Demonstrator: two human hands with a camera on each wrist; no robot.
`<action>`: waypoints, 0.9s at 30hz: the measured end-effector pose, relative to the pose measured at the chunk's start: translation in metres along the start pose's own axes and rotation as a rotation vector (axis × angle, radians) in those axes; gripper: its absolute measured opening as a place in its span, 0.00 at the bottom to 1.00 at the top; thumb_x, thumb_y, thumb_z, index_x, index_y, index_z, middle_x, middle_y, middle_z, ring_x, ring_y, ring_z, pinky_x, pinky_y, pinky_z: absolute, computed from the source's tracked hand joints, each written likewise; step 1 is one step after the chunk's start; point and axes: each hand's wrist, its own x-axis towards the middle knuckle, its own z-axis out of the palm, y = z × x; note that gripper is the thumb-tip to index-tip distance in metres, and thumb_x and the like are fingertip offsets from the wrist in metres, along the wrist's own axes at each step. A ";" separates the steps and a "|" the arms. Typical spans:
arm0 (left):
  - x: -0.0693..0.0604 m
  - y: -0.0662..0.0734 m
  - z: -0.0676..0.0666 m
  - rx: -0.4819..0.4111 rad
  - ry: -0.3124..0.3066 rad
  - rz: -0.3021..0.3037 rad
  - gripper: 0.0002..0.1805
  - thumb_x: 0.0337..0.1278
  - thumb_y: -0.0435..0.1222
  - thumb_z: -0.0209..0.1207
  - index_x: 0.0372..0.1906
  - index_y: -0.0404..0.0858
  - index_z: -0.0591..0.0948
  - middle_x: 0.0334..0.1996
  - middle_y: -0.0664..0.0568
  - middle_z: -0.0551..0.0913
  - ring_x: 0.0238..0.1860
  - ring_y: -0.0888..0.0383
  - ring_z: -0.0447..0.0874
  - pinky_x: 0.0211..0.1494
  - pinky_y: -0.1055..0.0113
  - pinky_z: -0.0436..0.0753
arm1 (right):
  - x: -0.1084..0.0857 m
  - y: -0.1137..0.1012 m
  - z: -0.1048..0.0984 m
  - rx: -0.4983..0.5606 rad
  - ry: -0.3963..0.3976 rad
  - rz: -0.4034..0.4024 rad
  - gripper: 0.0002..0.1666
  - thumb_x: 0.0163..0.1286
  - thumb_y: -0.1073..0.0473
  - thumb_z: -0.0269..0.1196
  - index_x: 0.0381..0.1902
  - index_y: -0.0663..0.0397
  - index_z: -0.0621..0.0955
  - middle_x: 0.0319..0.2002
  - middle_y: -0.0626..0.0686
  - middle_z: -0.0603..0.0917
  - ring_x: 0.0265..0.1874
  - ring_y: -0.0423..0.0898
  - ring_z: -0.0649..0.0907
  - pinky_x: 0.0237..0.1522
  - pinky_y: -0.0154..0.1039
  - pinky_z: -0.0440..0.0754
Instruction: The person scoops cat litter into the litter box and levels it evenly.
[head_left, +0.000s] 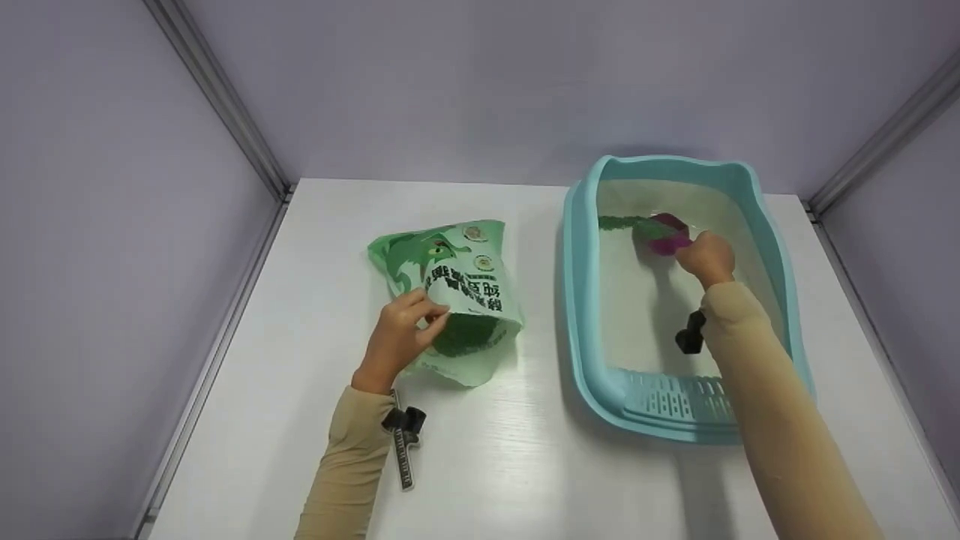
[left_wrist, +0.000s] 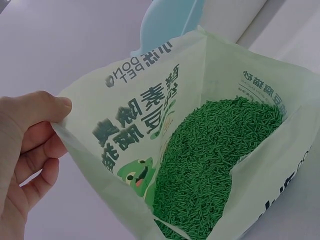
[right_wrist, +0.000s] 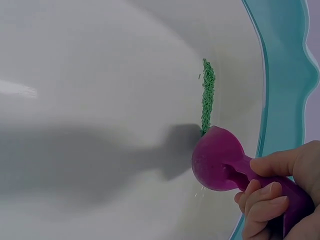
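Over the far half of the blue tray (head_left: 585,300), R hand (head_left: 707,256) is gripping a magenta scoop (right_wrist: 217,159) by its handle, thumb pressing one side, fingers curling round the other. Green is showing at the bowl; can't tell if the bowl is touching the tray floor. A narrow line of green pellets (head_left: 616,223) is running across that floor, btwn scoop & tray's L wall.

L of tray, on the white table (head_left: 510,450), a green bag (head_left: 480,277) is lying w/ its mouth gaping twd the person. L hand (head_left: 405,326) is pinching the bag's rim btwn thumb & forefinger, other fingers curling loosely beneath. More pellets (left_wrist: 215,160) are showing inside.

At tray's near end a slotted panel (head_left: 667,394) is spanning the width, beige R sleeve (head_left: 772,420) partly covering it. L of that end, the L sleeve (head_left: 349,442) is showing, w/ a black mount (head_left: 405,421) & dark-marked strip (head_left: 405,469) sitting alongside. Pale wall (head_left: 480,90) is rising behind tray.
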 end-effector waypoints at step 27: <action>-0.001 0.000 0.001 -0.007 0.020 0.010 0.03 0.46 0.25 0.68 0.28 0.34 0.86 0.23 0.49 0.77 0.25 0.58 0.81 0.29 0.70 0.82 | 0.002 0.024 -0.009 0.051 0.048 0.060 0.12 0.57 0.61 0.51 0.16 0.57 0.64 0.18 0.52 0.68 0.26 0.52 0.67 0.24 0.41 0.69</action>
